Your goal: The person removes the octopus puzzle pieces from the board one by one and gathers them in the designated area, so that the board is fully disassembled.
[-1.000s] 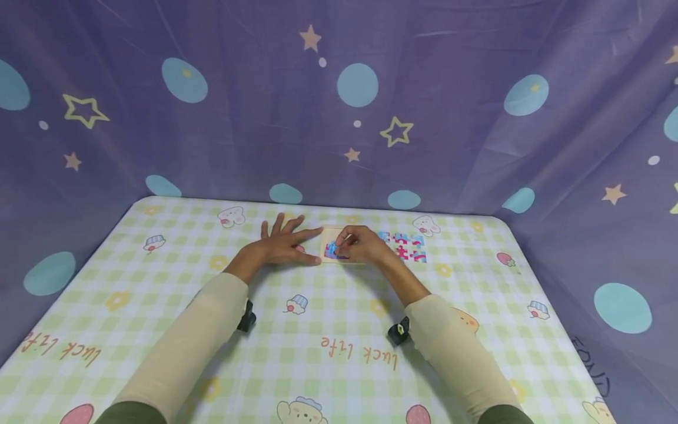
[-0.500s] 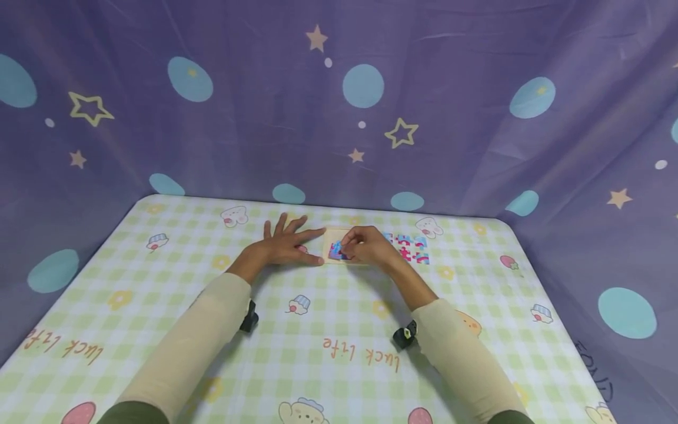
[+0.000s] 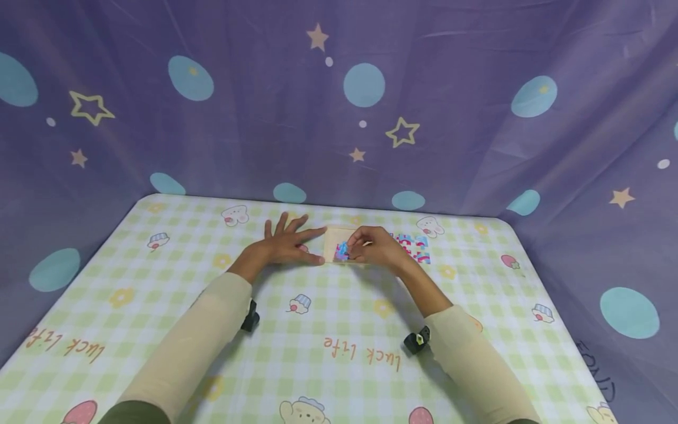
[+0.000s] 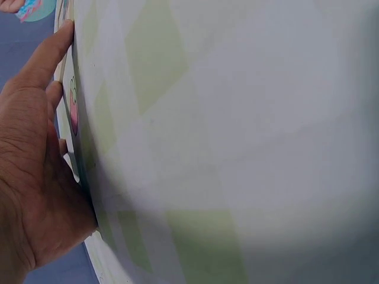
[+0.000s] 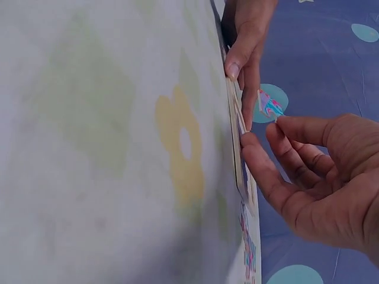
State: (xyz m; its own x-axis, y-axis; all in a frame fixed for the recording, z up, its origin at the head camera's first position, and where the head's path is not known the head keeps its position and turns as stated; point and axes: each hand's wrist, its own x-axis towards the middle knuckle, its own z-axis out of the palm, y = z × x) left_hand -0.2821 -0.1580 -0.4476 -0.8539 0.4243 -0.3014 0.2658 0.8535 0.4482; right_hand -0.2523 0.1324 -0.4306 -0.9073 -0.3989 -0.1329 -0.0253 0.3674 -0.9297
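A pale wooden puzzle tray [image 3: 331, 240] lies flat on the table. My left hand [image 3: 283, 246] rests at its left edge with fingers spread, the index finger and thumb touching the tray's corners. Above the tray, my right hand [image 3: 375, 246] pinches a blue and pink puzzle piece [image 3: 342, 250] at its fingertips. In the right wrist view this puzzle piece [image 5: 271, 105] is tilted, raised off the tray, while another fingertip of that hand is down by the tray's edge. The right hand hides the tray's right part.
Several loose jigsaw pieces [image 3: 421, 248] lie in rows just right of the tray, partly behind the right hand. A checked cloth [image 3: 318, 330] with printed cartoons covers the table. A purple curtain [image 3: 296, 135] hangs behind it.
My right hand has shifted slightly right with the puzzle piece, covering more of the loose pieces. More bare tray shows on the left. The left hand stays in place at the tray.
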